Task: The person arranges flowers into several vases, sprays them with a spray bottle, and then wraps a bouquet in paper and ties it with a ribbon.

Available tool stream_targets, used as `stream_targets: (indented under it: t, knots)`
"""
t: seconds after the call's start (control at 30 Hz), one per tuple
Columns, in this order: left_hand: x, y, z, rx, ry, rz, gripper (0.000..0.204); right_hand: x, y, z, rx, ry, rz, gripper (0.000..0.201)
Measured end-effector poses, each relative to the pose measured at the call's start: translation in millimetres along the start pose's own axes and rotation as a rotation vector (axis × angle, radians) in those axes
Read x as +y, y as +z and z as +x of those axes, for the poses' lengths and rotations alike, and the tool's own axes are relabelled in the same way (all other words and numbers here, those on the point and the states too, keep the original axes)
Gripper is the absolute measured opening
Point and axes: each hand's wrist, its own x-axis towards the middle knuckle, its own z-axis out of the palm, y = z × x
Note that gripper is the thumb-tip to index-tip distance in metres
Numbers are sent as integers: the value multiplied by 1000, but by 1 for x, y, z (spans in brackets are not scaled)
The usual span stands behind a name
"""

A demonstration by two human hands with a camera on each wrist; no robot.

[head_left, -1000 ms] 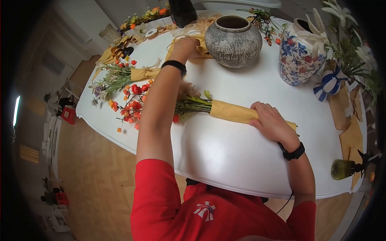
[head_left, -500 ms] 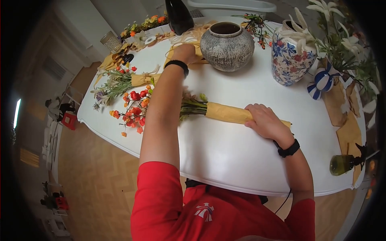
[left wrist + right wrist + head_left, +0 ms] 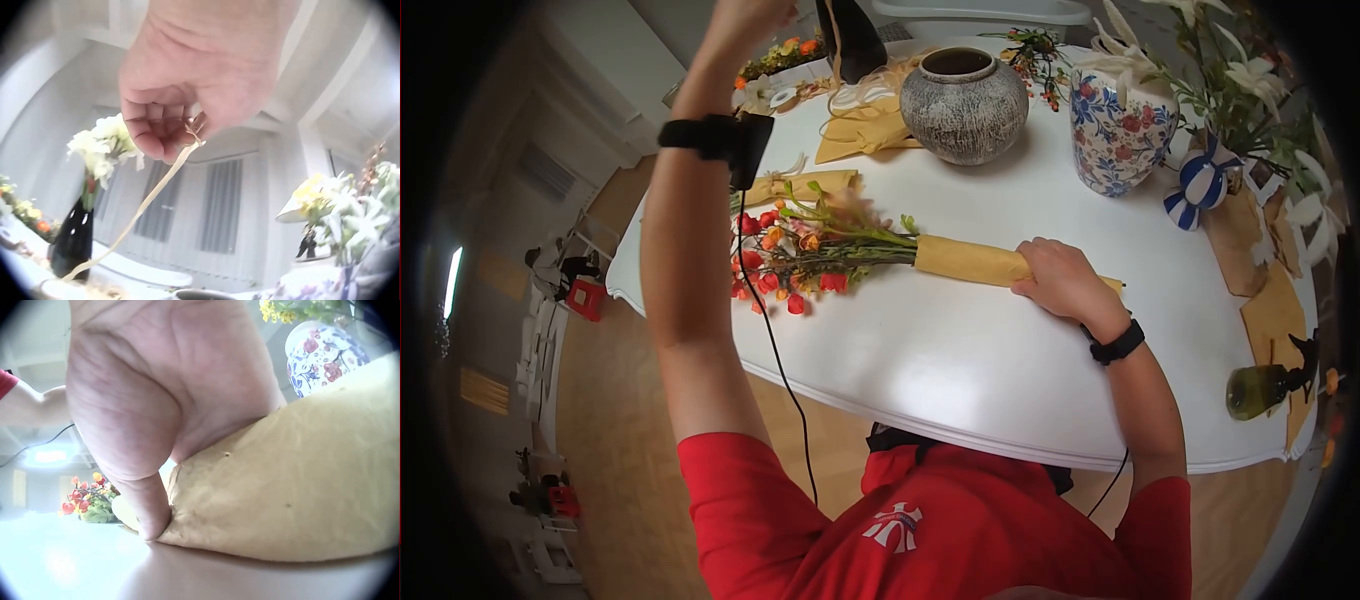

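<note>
My left hand (image 3: pixel 194 81) is raised high, at the top edge of the head view. Between its thumb and fingers it pinches one end of a pale raffia-like strand (image 3: pixel 140 209), which slants down to the table beside a black bottle vase (image 3: pixel 74 237). My right hand (image 3: pixel 1065 280) grips the tan paper wrap (image 3: pixel 970 262) around the stems of a bouquet lying on the white table. Red and orange flowers (image 3: pixel 833 283) spread from its left end. In the right wrist view, the thumb presses into the paper (image 3: pixel 281 487) close to the tabletop.
Behind the bouquet stand a rough grey pot (image 3: pixel 965 125) and a blue-and-red floral vase (image 3: pixel 1120 140). A second paper-wrapped bunch (image 3: pixel 810 187) and folded yellow paper (image 3: pixel 865 132) lie at the left and back. A spray bottle (image 3: pixel 1255 392) and brown paper (image 3: pixel 1270 330) lie at the right.
My left hand has risen from beside the grey pot, up and leftward, drawing the strand out of the pile. My right hand stays on the wrapped stems.
</note>
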Motion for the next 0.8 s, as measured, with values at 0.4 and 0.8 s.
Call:
stream_targets:
  t: [0.4, 0.8]
  knots:
    - [156, -117, -53, -2, 759, -636, 24, 6, 8, 4, 70, -45, -26, 33]
    - [177, -100, -79, -209, 583, -883, 24, 1, -5, 4, 70, -46, -18, 31]
